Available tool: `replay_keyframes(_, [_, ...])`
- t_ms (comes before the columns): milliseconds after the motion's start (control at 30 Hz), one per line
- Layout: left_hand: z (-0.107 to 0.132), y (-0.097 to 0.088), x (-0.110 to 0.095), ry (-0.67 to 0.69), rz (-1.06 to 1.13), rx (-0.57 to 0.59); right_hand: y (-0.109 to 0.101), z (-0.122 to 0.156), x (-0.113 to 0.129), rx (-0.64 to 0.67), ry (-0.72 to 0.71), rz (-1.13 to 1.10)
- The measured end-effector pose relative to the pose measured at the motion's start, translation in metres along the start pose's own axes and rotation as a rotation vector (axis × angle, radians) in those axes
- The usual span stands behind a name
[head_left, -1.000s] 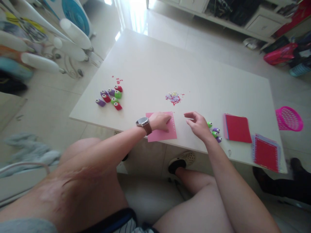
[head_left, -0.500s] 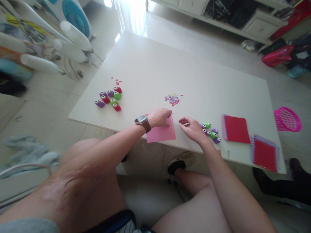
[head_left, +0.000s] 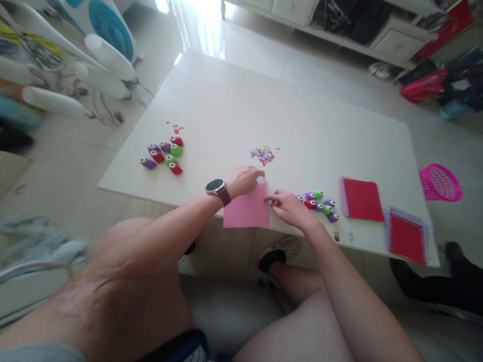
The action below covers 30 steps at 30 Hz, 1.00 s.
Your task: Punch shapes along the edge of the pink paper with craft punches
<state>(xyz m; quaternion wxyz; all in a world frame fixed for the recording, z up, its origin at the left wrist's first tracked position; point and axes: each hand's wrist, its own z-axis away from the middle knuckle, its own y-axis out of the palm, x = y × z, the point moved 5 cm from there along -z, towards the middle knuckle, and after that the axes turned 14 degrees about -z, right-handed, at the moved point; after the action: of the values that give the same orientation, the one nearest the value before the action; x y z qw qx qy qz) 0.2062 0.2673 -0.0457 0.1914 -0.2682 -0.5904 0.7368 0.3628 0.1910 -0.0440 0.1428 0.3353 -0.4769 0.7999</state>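
Pink sheet point(head_left: 245, 213) lies flat at the near edge of the surface point(head_left: 290, 105), its near left corner reaching slightly past that edge. A row of small holes runs down its right side.

Left hand point(head_left: 244, 181): palm down over the far part of the sheet, fingers bent toward its far right corner. Fingertips mostly hidden; cannot tell whether this grip is wide or narrow. Watch point(head_left: 216, 186) with brown strap on the wrist.

Right hand point(head_left: 289, 207): index finger reaches the holed edge of the sheet, remaining fingers curled. Grip looks narrow; whether it pinches the paper cannot be told.

Paper bits point(head_left: 263, 155), mainly pale purple, red and yellow, form a pile just beyond the sheet. Some red scraps point(head_left: 176, 128) lie farther left, beside a group of red, green and purple punches point(head_left: 162, 155). Second punch cluster point(head_left: 320, 205), same colours, just right of the right hand.

Toward the right end: a red-topped paper stack point(head_left: 363, 199), then a second stack point(head_left: 407, 235) with holes along its edges. Pink basket point(head_left: 440, 182) stands beyond the surface's right end.
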Motion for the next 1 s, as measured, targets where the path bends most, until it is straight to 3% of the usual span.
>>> replay_keyframes(133, [0.004,0.001,-0.004,0.026,-0.042,0.045,-0.001,0.001,0.001,0.0,0.01,0.015])
replay_keyframes(367, [0.002,-0.005,0.005,-0.165,-0.089,-0.011,0.001,0.001,0.002,-0.002,-0.003,-0.002])
replay_keyframes(600, [0.004,-0.009,0.001,-0.095,-0.072,-0.043,0.001,0.002,0.003,-0.008,-0.003,-0.013])
replay_keyframes(800, [0.006,-0.01,0.007,-0.229,-0.072,-0.035,0.001,0.002,0.003,-0.001,-0.007,-0.023])
replay_keyframes(1000, [0.007,-0.016,0.006,-0.202,-0.059,-0.036,-0.011,0.004,-0.011,-0.08,0.053,0.04])
